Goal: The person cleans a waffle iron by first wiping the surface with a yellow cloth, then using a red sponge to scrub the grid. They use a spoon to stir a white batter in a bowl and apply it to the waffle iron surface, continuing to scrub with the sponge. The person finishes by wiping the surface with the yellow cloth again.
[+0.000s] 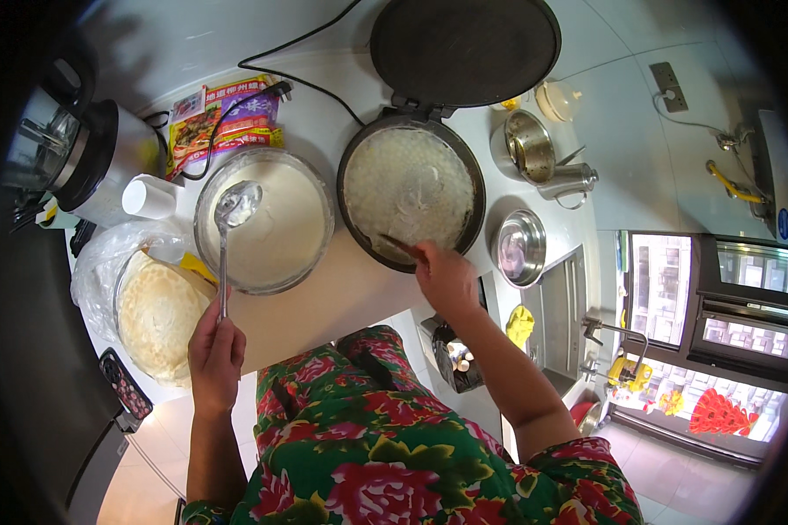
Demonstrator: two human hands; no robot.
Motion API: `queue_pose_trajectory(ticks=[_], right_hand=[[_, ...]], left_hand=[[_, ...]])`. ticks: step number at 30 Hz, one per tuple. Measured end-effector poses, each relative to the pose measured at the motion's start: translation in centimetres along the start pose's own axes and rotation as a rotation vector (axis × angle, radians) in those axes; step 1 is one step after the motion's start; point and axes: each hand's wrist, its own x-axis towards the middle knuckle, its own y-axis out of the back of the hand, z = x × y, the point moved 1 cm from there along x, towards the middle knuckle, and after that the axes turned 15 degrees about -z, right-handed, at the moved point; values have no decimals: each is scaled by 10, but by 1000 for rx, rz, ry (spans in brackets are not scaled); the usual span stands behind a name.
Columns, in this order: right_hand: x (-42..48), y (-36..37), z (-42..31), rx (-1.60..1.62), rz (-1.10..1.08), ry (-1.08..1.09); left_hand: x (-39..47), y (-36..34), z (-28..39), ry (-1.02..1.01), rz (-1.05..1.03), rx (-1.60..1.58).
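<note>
My left hand (217,354) grips the handle of a metal ladle (238,205). Its scoop, coated with white batter, is over the left part of a wide bowl of pale batter (282,230). To the right stands an electric griddle (345,197) with its round black lid (466,52) raised. A thin, pale crepe (407,184) covers most of the cooking plate. My right hand (450,279) is shut on a thin dark spatula-like tool (397,245), whose tip is at the crepe's near edge. Whether the tip is under the edge cannot be made out.
At the left, a stack of cooked crepes (161,315) lies beside a clear plastic bag (98,289). A white cup (149,197), food packets (226,121) and a blender (98,157) stand behind. Steel bowls (520,249) and a sink (558,308) are to the right. A power cord (302,79) runs behind.
</note>
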Motion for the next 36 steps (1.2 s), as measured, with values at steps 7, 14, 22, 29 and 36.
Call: queue_pose_trajectory(ticks=[7, 14, 22, 29, 36], right_hand=[[13, 2, 17, -94, -14, -4], [-10, -4, 21, -79, -10, 229], [87, 34, 40, -216, 266, 224], [83, -25, 25, -307, 298, 531], [59, 5, 37, 526, 32, 27]], left_hand=[[0, -3, -1, 2, 20, -9], [-1, -2, -2, 3, 34, -10], [0, -16, 6, 31, 71, 23], [1, -26, 11, 24, 94, -22], [2, -32, 1, -4, 113, -33]])
